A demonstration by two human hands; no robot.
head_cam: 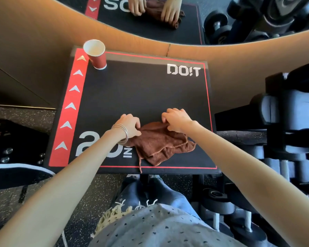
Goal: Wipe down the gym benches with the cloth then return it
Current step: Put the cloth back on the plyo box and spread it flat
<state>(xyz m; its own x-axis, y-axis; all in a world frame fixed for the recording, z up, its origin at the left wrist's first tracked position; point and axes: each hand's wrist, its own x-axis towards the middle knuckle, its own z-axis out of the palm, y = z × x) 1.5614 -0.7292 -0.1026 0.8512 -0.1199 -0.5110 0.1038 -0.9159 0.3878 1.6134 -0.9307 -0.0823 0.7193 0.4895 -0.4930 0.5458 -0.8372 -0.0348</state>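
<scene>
One cloth (159, 143) is lying at 6 o'clock on one box (141, 95) marked "DO!T", "20"; left hand (129, 126), right hand (177, 120) both pinching it; one cup (96, 54) standing at 11 o'clock.

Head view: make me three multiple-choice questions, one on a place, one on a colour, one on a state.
1. Where does the paper cup stand on the black box?
A. far left corner
B. near right corner
C. centre

2. What colour is the cloth?
A. white
B. brown
C. blue

3. How is the cloth held?
A. by one hand only
B. by neither hand
C. by both hands

Answers:
1 A, it stands at the far end of the red arrow strip.
2 B, it is brown all over.
3 C, the left hand and right hand both grip its far edge.
</scene>
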